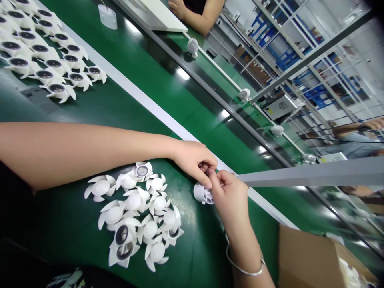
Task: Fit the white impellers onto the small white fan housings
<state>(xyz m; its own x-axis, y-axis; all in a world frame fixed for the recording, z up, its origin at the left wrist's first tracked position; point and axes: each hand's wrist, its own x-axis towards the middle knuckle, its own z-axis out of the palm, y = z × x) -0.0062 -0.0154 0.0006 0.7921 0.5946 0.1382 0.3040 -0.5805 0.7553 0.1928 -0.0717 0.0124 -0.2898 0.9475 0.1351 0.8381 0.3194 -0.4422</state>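
Note:
My left hand [195, 162] reaches in from the left, its fingers curled and pressed together, meeting the fingertips of my right hand [232, 196]. Both are closed just above a small white cylindrical part [204, 193] on the green table. What the fingertips pinch, if anything, is hidden between them. The cylinder shows partly beneath the hands, its spoked end toward my right hand. Left of it, under my left forearm, several white fan blades [135, 201] lie in a loose pile, some with their dark hubs upward.
Rows of white fan blades [45, 75] cover the upper left. A white strip [144, 104] borders a green conveyor [168, 86]. A cardboard box [309, 258] stands at lower right, beside a grey post [315, 173]. Other people's arms show beyond the conveyor.

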